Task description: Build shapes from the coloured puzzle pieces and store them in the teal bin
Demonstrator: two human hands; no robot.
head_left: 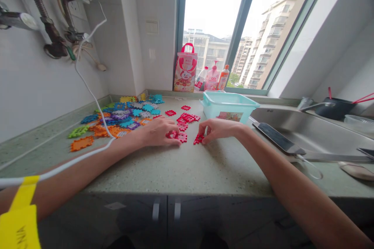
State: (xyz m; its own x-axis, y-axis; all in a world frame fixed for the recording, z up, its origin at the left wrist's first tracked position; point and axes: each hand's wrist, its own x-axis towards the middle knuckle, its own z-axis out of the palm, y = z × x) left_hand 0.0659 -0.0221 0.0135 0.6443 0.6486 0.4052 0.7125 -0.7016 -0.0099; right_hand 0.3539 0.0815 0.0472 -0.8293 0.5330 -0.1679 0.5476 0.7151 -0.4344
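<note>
My left hand (160, 132) is closed over red notched plastic building pieces (182, 137) on the counter, its fingertips partly hiding them. To its right, my right hand (214, 128) pinches a small red building piece (198, 139) between thumb and fingers, low over the counter. Between and beyond the hands lie several more red pieces (187, 117), some overlapping. A mixed heap of blue, purple, orange, green, grey and yellow pieces (117, 116) spreads behind and left of my left hand.
A turquoise plastic tub (230, 99) stands behind my right hand. A phone (277, 138) with a cable rests across the edge of the steel sink (315, 132). A white cable (93, 93) hangs over my left forearm. Bottles (212, 78) and a pink bag (186, 71) line the windowsill.
</note>
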